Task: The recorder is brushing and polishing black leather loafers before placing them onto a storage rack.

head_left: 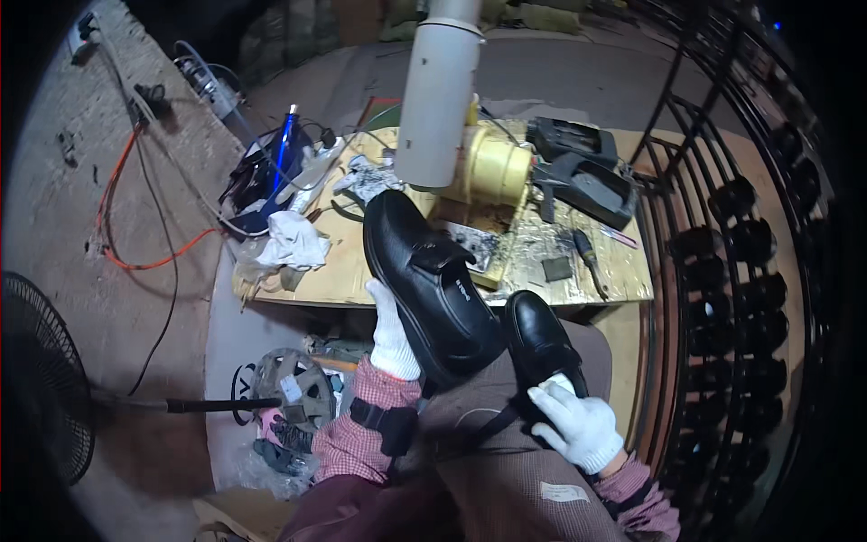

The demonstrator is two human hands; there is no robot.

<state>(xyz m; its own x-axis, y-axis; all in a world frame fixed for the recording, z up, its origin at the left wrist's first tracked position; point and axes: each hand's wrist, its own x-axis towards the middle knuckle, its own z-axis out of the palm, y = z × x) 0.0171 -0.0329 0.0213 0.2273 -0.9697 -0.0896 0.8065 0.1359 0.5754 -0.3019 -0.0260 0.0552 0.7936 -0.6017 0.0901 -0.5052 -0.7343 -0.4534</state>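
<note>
My left hand, in a white knit glove, grips a black slip-on shoe by its sole side. The shoe is tilted, toe up and away, with its open top and insole showing. A second black shoe lies at my lap, toe pointing away. At its heel end is my white-gloved right hand, its thumb apart from the fingers. The fingers close over the shoe's rear, partly hidden. A small white piece shows by the fingertips; whether it is cloth or lining is unclear.
Ahead stands a worktable with a yellow machine under a grey duct. On it lie a screwdriver, dark shoe-shaped holders and a white rag. A rack of black shoes lines the right; a fan stands left.
</note>
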